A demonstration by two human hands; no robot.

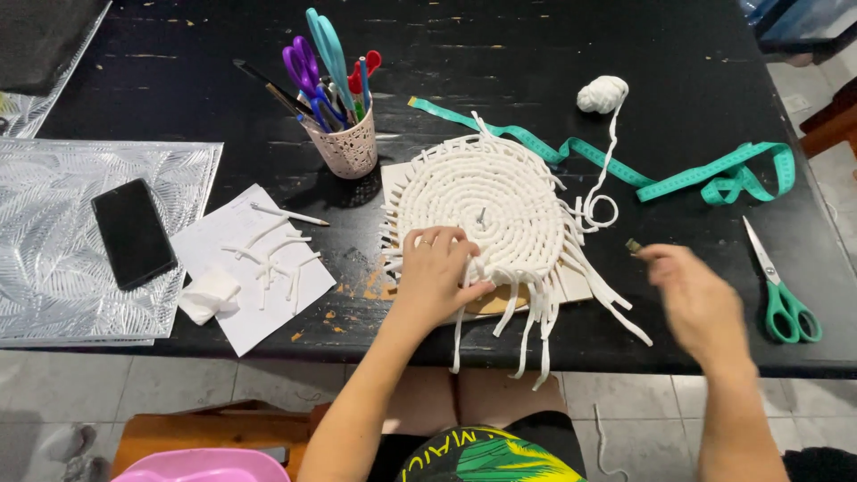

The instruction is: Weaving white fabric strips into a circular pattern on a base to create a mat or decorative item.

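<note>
Pressing down on the woven mat (pixel 482 207), left hand (pixel 435 268) lies fingers-curled on its near-left edge, thumb tucked under the rim by the cardboard base (pixel 496 302). Mat is a round white coil with loose strips fringing all sides, sitting mid-table, directly under and beyond that hand. Right hand (pixel 694 299) hovers off the mat's right side, blurred, thumb and fingertips pinching a small dark object (pixel 633 245); can't tell what it is. White cord (pixel 607 165) runs from the mat's right edge up to a small ball of cord (pixel 602 93). Green tape measure (pixel 678 174) snakes behind the mat. Green scissors (pixel 778 287) lie right of the right hand. Pen cup (pixel 346 143) sits behind-left; paper with cut strips (pixel 253 259) and phone (pixel 133 232) further left on the black table (pixel 536 45).
</note>
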